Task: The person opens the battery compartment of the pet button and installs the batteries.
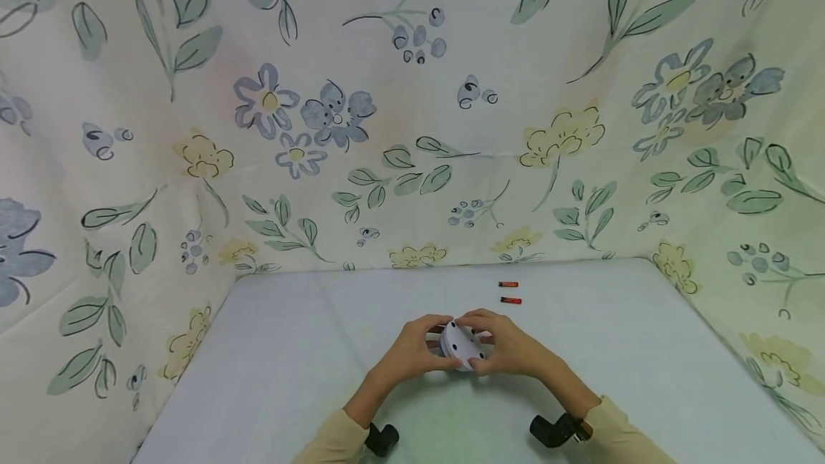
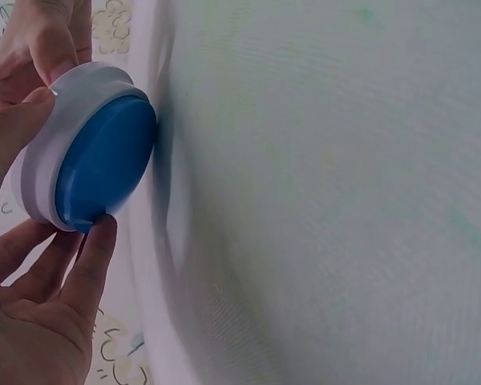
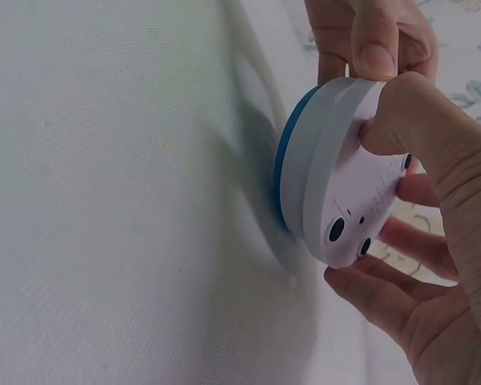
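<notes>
A round white buzzer [image 1: 465, 346] with a blue dome button is held between both hands just above the table. Its underside, with several black feet and a patch of small holes, is turned up toward the head view. The blue dome [image 2: 108, 160] faces down and shows in the left wrist view. My left hand [image 1: 411, 346] grips the buzzer's left rim with thumb and fingers. On the other rim, my right hand [image 1: 515, 346] holds it, the thumb pressing on the underside [image 3: 369, 184] in the right wrist view. Part of the rim is hidden by fingers.
Two small red batteries [image 1: 510, 301] lie on the white table [image 1: 309, 349], beyond my right hand. A flower-patterned cloth [image 1: 399, 106] hangs behind the table and along its sides. Black wrist cameras [image 1: 556, 430] sit on both wrists.
</notes>
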`<state>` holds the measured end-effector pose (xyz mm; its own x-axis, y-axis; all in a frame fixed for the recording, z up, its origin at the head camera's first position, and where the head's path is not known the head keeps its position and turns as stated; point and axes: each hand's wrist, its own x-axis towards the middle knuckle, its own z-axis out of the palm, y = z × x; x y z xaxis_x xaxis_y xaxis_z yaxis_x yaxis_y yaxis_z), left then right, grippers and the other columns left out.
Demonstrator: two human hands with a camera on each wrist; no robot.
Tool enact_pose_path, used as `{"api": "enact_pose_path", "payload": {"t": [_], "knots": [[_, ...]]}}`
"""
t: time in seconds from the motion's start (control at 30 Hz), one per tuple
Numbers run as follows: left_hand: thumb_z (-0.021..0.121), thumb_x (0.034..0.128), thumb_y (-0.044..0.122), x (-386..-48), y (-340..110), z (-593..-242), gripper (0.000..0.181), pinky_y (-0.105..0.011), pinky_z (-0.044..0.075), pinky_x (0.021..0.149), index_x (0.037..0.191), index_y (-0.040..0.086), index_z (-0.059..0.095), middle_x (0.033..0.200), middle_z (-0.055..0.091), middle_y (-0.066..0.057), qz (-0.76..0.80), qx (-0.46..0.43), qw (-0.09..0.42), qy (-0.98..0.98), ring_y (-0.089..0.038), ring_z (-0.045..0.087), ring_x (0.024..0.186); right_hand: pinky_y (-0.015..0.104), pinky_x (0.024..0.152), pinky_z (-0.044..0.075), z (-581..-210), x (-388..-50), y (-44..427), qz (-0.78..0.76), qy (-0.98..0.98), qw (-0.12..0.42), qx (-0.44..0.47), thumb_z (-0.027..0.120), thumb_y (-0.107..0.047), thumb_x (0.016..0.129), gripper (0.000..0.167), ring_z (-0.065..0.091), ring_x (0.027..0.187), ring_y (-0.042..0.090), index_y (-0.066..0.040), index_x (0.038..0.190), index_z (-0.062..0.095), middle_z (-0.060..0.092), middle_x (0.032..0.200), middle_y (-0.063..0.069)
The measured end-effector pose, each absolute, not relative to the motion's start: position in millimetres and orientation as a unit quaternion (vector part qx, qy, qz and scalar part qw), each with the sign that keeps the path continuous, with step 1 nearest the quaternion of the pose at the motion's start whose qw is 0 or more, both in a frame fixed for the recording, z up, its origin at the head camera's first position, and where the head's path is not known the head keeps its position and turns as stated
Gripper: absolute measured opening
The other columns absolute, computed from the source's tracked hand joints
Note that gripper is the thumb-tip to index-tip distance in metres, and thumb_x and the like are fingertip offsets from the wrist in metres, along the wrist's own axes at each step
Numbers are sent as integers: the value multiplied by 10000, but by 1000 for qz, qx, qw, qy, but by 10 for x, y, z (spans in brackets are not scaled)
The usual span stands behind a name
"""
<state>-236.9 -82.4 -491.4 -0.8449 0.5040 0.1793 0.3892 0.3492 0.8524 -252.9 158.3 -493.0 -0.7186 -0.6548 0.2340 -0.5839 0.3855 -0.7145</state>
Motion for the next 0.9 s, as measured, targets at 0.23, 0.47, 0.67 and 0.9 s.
{"api": "enact_pose_path", "payload": {"t": [0.23, 0.47, 0.67, 0.9], "knots": [[910, 790, 169, -2377, -824, -4893, 708, -244, 528, 905, 1384, -14, 570, 1358, 590, -117, 501, 273, 61, 819, -255, 607, 1186, 371, 870, 570, -4934, -2544, 1583, -418, 827, 51, -374, 834, -74, 797, 603, 558, 1175, 234, -85, 1361, 619, 549, 1337, -7], [910, 793, 204, -2393, -833, -4893, 702, -234, 532, 885, 1377, -7, 582, 1336, 611, -120, 494, 279, 60, 821, -274, 637, 1150, 381, 879, 566, -4937, -2534, 1586, -417, 826, 52, -375, 830, -68, 800, 602, 550, 1196, 239, -79, 1364, 619, 540, 1357, 7], [912, 791, 223, -2408, -833, -4895, 684, -247, 550, 859, 1369, 27, 601, 1318, 627, -92, 490, 274, 66, 825, -266, 655, 1122, 397, 884, 564, -4925, -2522, 1589, -426, 821, 57, -375, 829, -66, 801, 603, 542, 1223, 259, -46, 1367, 623, 535, 1375, 37], [913, 789, 200, -2411, -833, -4882, 663, -243, 551, 850, 1356, 34, 611, 1304, 632, -80, 499, 271, 74, 820, -272, 654, 1123, 398, 890, 560, -4907, -2511, 1588, -423, 823, 59, -374, 820, -59, 802, 588, 545, 1219, 270, -31, 1357, 629, 539, 1361, 47]]}}
